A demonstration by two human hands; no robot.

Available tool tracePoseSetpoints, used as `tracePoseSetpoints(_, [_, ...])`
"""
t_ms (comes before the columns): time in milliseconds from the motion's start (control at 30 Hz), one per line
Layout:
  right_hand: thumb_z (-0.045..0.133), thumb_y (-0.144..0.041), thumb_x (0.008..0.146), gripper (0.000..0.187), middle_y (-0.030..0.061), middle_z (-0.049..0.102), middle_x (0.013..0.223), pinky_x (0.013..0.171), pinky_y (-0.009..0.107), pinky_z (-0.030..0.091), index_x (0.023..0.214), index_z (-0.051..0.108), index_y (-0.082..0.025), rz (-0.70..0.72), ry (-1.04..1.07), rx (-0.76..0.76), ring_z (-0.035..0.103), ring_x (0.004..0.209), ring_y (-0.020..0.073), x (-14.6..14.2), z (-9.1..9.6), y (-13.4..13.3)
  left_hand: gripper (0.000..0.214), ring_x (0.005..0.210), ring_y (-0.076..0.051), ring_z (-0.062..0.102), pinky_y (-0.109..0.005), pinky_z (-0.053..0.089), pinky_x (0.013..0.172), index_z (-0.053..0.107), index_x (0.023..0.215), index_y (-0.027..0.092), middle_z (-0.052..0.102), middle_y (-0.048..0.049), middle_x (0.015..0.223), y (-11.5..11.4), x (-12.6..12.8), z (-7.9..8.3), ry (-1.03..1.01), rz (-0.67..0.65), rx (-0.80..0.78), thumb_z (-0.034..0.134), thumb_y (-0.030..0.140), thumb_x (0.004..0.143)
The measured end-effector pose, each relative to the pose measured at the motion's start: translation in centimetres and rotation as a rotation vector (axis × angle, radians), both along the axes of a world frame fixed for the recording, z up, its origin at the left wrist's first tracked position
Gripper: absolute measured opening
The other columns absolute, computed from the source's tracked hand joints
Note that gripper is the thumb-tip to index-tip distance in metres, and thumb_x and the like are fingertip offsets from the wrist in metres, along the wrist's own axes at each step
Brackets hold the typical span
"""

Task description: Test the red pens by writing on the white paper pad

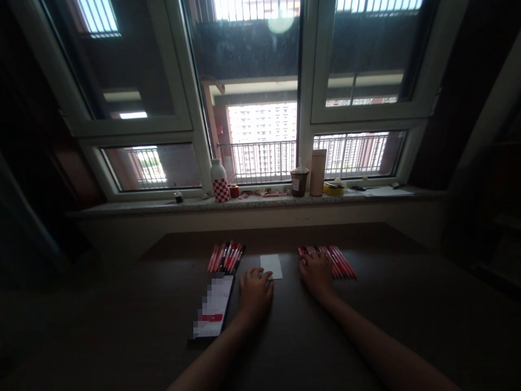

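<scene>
My left hand (256, 291) rests on the dark table, fingers bent and a little apart, with nothing visible in it. Its fingertips reach the lower left edge of a small white paper (273, 264). Over the left part of a row of red, pink and black pens (341, 263) lies my right hand (318, 273). Its fingers are curved and slightly spread on the pens; the hand covers part of the row, and no pen is seen lifted. Another group of similar pens (226, 257) lies side by side, left of the paper.
A phone (215, 307) with a lit screen lies left of my left hand. Beyond the table (285, 347), the windowsill (191, 205) holds a checkered bottle (220, 182), a drink cup (299, 182), a tan tumbler (318, 172) and a yellow tape roll (334, 189).
</scene>
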State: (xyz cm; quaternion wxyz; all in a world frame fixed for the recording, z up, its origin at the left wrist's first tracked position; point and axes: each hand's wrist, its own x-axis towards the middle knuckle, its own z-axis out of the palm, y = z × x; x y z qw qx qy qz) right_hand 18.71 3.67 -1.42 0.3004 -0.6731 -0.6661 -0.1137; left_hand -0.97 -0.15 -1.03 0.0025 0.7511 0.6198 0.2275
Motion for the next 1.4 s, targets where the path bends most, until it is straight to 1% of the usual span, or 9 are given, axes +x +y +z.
tracePoseSetpoints(100, [0.052,-0.023,0.085,0.021,0.0097,0.062,0.105,0.094,0.04,0.032,0.099,0.069,-0.022,0.128,0.021,0.015,0.044,0.106,0.0277,0.0,0.0,0.1,0.032,0.12,-0.025,0.042,-0.051,0.023,0.107,0.061,0.115,0.029,0.058,-0.0057,0.123,-0.1,0.0,-0.1,0.014,0.017,0.008,0.047,0.031,0.086])
tracePoseSetpoints(267, [0.053,-0.017,0.086,0.024,0.0056,0.063,0.104,0.098,0.037,0.033,0.102,0.069,-0.023,0.48,0.008,0.023,0.044,0.108,0.0235,-0.5,-0.2,-0.1,0.029,0.123,-0.026,0.041,-0.056,0.019,0.108,0.063,0.11,0.029,0.059,-0.0048,0.124,0.0,-0.1,-0.3,0.034,0.012,0.003,0.045,0.033,0.087])
tracePoseSetpoints(367, [0.054,-0.018,0.087,0.023,0.0035,0.064,0.106,0.098,0.039,0.033,0.103,0.068,-0.026,0.604,-0.027,0.023,0.044,0.109,0.0227,-0.9,-0.5,-0.4,0.028,0.123,-0.026,0.041,-0.058,0.018,0.108,0.063,0.11,0.03,0.06,-0.0035,0.123,0.0,-0.1,-0.4,0.025,0.0,0.009,0.045,0.032,0.088])
tracePoseSetpoints(433, [0.054,-0.021,0.088,0.021,0.0021,0.065,0.107,0.098,0.04,0.033,0.102,0.069,-0.028,0.647,-0.05,0.013,0.045,0.11,0.0225,-1.1,-0.6,-0.6,0.028,0.123,-0.026,0.041,-0.059,0.018,0.108,0.062,0.11,0.03,0.06,-0.0025,0.123,-0.1,-0.1,-0.4,0.02,-0.01,0.012,0.045,0.032,0.088])
tracePoseSetpoints(733, [0.053,-0.027,0.091,0.018,0.0008,0.068,0.103,0.095,0.039,0.034,0.099,0.07,-0.029,0.676,-0.057,-0.045,0.047,0.107,0.0211,-1.3,-0.2,-0.9,0.029,0.121,-0.026,0.043,-0.057,0.02,0.108,0.062,0.112,0.03,0.062,-0.0029,0.122,-0.2,-0.1,-0.1,0.055,0.018,0.039,0.044,0.032,0.088])
tracePoseSetpoints(933, [0.053,-0.028,0.091,0.018,0.0016,0.068,0.102,0.095,0.038,0.034,0.098,0.07,-0.028,0.667,-0.073,-0.039,0.048,0.106,0.0207,-1.2,-0.2,-0.9,0.035,0.122,-0.028,0.042,-0.052,0.023,0.107,0.059,0.117,0.022,0.059,-0.0087,0.125,-0.4,0.0,0.3,0.123,0.151,0.09,0.044,0.033,0.087])
tracePoseSetpoints(1133, [0.054,-0.027,0.09,0.018,0.0004,0.068,0.103,0.095,0.037,0.034,0.097,0.07,-0.028,0.671,-0.063,-0.049,0.048,0.106,0.0202,-1.1,-0.2,-0.9,0.052,0.129,-0.035,0.035,-0.058,0.018,0.107,0.054,0.127,0.014,0.051,-0.0183,0.134,0.1,-0.3,-0.4,0.245,0.335,0.172,0.042,0.044,0.087])
tracePoseSetpoints(1267, [0.053,-0.025,0.09,0.019,0.001,0.068,0.103,0.095,0.037,0.034,0.098,0.07,-0.028,0.671,-0.066,-0.051,0.048,0.107,0.02,-1.1,-0.1,-1.0,0.063,0.133,-0.038,0.03,-0.061,0.014,0.108,0.051,0.131,0.01,0.046,-0.0241,0.138,0.6,-0.4,-0.7,0.301,0.419,0.126,0.039,0.053,0.086])
tracePoseSetpoints(1400, [0.053,-0.025,0.09,0.019,0.0019,0.068,0.104,0.095,0.038,0.034,0.098,0.07,-0.028,0.673,-0.068,-0.049,0.048,0.107,0.0208,-1.2,-0.2,-0.9,0.07,0.134,-0.04,0.03,-0.06,0.013,0.109,0.048,0.133,0.007,0.045,-0.0265,0.138,0.9,-0.4,-0.9,0.32,0.443,0.093,0.035,0.056,0.086])
